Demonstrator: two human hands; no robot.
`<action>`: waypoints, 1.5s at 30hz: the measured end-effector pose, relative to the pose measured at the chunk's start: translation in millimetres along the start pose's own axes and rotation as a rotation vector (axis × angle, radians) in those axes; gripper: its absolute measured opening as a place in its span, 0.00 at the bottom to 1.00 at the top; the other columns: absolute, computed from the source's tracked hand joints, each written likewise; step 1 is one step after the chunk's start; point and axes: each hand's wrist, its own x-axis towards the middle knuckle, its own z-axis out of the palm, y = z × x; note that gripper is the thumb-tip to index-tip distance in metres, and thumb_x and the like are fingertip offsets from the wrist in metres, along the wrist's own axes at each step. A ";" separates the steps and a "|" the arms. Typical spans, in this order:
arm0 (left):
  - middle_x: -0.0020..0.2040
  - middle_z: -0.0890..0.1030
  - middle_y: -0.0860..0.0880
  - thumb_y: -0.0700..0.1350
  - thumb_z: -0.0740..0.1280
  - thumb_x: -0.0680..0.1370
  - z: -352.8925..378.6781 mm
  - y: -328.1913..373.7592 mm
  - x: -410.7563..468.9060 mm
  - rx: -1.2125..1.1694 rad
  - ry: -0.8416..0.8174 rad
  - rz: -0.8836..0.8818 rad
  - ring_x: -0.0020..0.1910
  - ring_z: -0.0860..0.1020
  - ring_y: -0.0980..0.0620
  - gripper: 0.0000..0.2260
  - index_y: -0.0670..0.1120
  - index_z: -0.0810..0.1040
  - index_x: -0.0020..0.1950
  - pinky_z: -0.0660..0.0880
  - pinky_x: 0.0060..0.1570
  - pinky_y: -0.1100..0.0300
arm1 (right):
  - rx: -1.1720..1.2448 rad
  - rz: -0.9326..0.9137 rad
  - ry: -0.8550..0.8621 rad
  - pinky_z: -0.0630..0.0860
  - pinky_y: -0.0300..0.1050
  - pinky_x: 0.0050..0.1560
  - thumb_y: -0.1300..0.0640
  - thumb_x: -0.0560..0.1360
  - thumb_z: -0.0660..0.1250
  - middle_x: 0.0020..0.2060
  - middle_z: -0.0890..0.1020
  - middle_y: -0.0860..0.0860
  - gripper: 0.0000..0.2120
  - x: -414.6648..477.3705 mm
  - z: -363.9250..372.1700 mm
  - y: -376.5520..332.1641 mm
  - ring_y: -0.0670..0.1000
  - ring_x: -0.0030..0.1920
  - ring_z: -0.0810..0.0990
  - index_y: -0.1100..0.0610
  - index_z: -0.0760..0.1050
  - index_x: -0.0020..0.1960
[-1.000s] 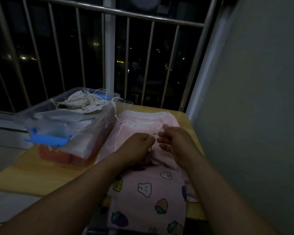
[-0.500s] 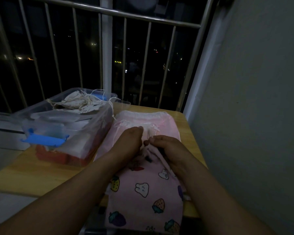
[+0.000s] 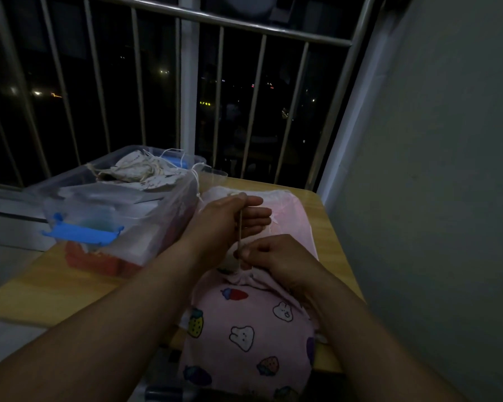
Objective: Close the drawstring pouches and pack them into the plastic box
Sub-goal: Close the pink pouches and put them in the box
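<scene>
The cord point(image 3: 239, 231), gripped by the left hand point(image 3: 225, 223), should be drawn steadily toward 12 o'clock — the pouch point(image 3: 244, 329) neck is pinched by the right hand point(image 3: 278, 255).

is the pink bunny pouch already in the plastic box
No, the pink pouch lies on the table beside the plastic box, its drawstring gripped by the left hand and its neck pinched by the right hand.

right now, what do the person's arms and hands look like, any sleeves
The left hand and right hand are bare, no gloves. Both forearms are uncovered, no sleeve in view. No watch, ring or bracelet shows in the dim light.
</scene>
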 end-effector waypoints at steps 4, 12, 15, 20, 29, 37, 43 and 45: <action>0.58 0.86 0.44 0.52 0.54 0.88 6.0 0.9 -2.5 0.046 -0.053 -0.007 0.57 0.85 0.48 0.18 0.47 0.76 0.71 0.80 0.57 0.53 | -0.049 -0.053 -0.026 0.77 0.36 0.49 0.59 0.78 0.71 0.44 0.88 0.49 0.09 3.4 2.9 -1.0 0.44 0.47 0.84 0.55 0.86 0.40; 0.53 0.86 0.47 0.56 0.58 0.85 -2.7 -2.8 -15.8 0.515 -0.146 0.077 0.49 0.83 0.47 0.18 0.52 0.82 0.66 0.77 0.59 0.46 | 0.114 0.024 0.041 0.79 0.43 0.56 0.59 0.79 0.68 0.46 0.88 0.53 0.10 4.5 -7.5 9.1 0.50 0.51 0.85 0.64 0.86 0.47; 0.58 0.83 0.54 0.45 0.56 0.86 -5.9 -4.1 -18.3 0.711 -0.194 0.105 0.52 0.80 0.62 0.17 0.51 0.80 0.69 0.76 0.58 0.60 | 0.192 0.078 0.084 0.78 0.42 0.47 0.62 0.80 0.65 0.44 0.87 0.60 0.11 6.2 -6.8 12.7 0.51 0.45 0.84 0.67 0.83 0.46; 0.54 0.82 0.53 0.47 0.57 0.85 -11.3 -12.2 -17.1 0.927 -0.146 0.124 0.54 0.79 0.53 0.11 0.50 0.79 0.56 0.76 0.60 0.48 | 0.208 0.102 0.134 0.74 0.36 0.39 0.58 0.80 0.66 0.36 0.85 0.52 0.12 5.9 -4.3 13.0 0.44 0.39 0.80 0.59 0.82 0.40; 0.42 0.79 0.50 0.51 0.62 0.85 -9.7 -5.5 -10.6 1.154 -0.076 0.188 0.42 0.76 0.51 0.12 0.44 0.77 0.48 0.68 0.38 0.58 | 0.537 0.134 0.149 0.78 0.62 0.61 0.61 0.79 0.69 0.51 0.82 0.72 0.11 5.2 -9.2 18.0 0.61 0.49 0.83 0.71 0.81 0.47; 0.32 0.79 0.47 0.44 0.68 0.81 -7.0 10.3 -19.1 0.738 -0.049 -0.067 0.30 0.74 0.52 0.12 0.40 0.84 0.40 0.71 0.32 0.61 | 0.428 0.105 0.157 0.84 0.50 0.54 0.65 0.76 0.73 0.45 0.87 0.61 0.04 8.6 -9.8 12.7 0.58 0.48 0.87 0.67 0.85 0.47; 0.43 0.86 0.46 0.43 0.73 0.78 -15.1 1.2 -18.8 0.773 -0.081 0.001 0.43 0.83 0.53 0.05 0.43 0.86 0.45 0.81 0.49 0.56 | 0.377 0.088 0.150 0.84 0.50 0.51 0.64 0.77 0.72 0.44 0.87 0.61 0.04 6.0 -11.4 14.4 0.57 0.46 0.86 0.64 0.85 0.47; 0.44 0.85 0.46 0.46 0.74 0.78 -16.5 -3.8 -18.7 0.780 -0.102 0.049 0.42 0.82 0.56 0.07 0.43 0.84 0.47 0.80 0.48 0.58 | 0.375 0.088 0.140 0.83 0.55 0.55 0.65 0.77 0.71 0.45 0.87 0.62 0.04 5.7 -12.7 15.3 0.58 0.47 0.86 0.63 0.85 0.46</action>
